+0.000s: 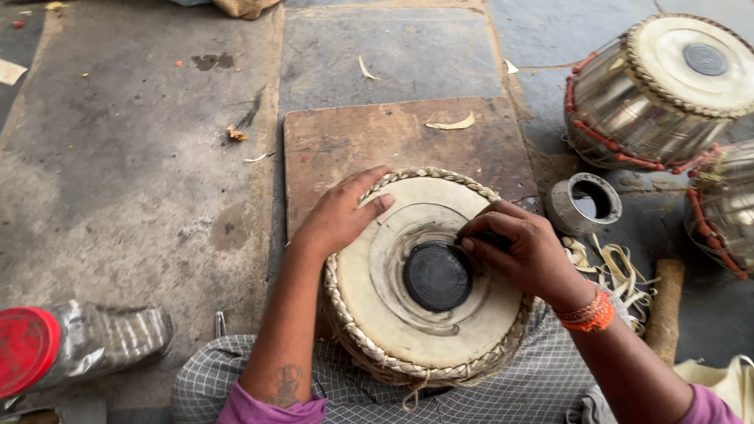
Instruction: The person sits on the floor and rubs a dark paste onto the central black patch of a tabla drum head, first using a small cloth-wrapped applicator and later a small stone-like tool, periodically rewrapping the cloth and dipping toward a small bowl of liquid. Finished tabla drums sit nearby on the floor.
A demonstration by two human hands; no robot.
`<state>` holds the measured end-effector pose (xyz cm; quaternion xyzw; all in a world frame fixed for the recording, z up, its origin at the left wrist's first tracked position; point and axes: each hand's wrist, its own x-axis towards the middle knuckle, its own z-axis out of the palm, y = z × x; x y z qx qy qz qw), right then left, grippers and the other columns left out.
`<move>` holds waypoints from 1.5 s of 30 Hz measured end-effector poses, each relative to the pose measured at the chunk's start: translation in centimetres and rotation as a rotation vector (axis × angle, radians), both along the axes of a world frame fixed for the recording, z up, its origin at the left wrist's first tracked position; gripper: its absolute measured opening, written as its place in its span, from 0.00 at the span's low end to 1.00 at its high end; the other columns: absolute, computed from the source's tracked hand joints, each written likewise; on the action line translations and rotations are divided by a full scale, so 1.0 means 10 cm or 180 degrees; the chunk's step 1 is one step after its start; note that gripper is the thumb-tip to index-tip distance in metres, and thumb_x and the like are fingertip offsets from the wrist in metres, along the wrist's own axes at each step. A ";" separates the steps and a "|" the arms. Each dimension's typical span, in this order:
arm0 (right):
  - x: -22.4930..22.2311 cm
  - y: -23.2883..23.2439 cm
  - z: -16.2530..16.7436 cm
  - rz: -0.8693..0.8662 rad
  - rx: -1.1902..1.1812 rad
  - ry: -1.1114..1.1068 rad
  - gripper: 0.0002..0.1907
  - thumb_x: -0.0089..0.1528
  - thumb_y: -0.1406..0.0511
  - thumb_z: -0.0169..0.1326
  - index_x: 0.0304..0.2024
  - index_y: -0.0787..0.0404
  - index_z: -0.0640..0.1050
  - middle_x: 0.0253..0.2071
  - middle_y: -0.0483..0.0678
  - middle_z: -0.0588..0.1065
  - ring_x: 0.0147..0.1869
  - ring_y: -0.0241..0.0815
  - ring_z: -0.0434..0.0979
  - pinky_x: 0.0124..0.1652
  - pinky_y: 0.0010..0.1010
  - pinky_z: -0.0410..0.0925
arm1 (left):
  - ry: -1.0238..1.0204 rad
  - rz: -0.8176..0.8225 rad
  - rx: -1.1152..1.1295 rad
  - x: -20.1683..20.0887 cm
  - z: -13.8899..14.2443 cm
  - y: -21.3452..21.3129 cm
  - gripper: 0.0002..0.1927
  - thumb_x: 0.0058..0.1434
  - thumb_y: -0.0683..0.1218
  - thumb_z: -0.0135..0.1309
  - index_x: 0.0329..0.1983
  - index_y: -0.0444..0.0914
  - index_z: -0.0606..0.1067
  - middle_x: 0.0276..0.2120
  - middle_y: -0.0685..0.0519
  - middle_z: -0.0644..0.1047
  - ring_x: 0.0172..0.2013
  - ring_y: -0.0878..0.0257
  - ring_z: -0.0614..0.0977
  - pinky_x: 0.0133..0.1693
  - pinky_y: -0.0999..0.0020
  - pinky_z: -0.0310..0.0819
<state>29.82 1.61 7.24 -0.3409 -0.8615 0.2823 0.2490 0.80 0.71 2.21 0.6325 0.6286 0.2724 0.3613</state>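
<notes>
A craftsperson's right hand (522, 251) pinches its fingertips (469, 243) around a small dark tool, too hidden to identify, at the edge of the black circular patch (437, 275) in the centre of a drumhead (408, 314). The left hand (339, 213) lies flat and open on the pale skin near the braided rim (428, 174), holding nothing, pressing the drum steady. The drum rests in the worker's lap on checked cloth (518, 392), just in front of a worn wooden board (393, 133) on the stone floor (118, 157). Judging by the grip, the work in hand appears to be rubbing or finishing the black patch; further strokes would call for light, even pressure and a firm bracing hand, since a slip could mark the pale skin around it. To the right stand a finished metal-bodied drum (656, 90) laced in orange, part of another, a small metal ring (585, 202), pale hide strips (616, 267) and a wooden stick (666, 310). A clear plastic jar with a red lid (27, 349) lies at lower left.
</notes>
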 end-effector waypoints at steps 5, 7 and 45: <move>-0.12 0.08 0.05 0.0431 0.0402 -0.0314 0.08 0.58 0.66 0.63 0.40 0.60 0.83 0.39 0.48 0.78 0.39 0.45 0.81 0.38 0.34 0.74 | 0.0169 0.0057 0.0051 -0.01 -0.05 0.00 0.36 0.61 0.69 0.49 0.70 0.53 0.66 0.69 0.49 0.67 0.69 0.51 0.67 0.65 0.53 0.62; -0.09 0.08 0.04 0.0578 0.0684 -0.0458 0.09 0.58 0.65 0.62 0.40 0.60 0.83 0.38 0.49 0.77 0.39 0.48 0.80 0.38 0.37 0.73 | 0.0082 0.0053 0.0081 0.00 -0.05 -0.01 0.35 0.61 0.68 0.50 0.69 0.52 0.68 0.68 0.49 0.68 0.68 0.52 0.69 0.64 0.54 0.63; -0.17 0.18 0.09 0.0594 0.0666 -0.0511 0.10 0.58 0.66 0.62 0.42 0.58 0.83 0.40 0.49 0.77 0.40 0.48 0.80 0.40 0.37 0.74 | -0.0369 0.0198 -0.0077 -0.06 -0.05 -0.01 0.28 0.64 0.65 0.48 0.64 0.50 0.73 0.63 0.51 0.76 0.62 0.53 0.77 0.59 0.57 0.71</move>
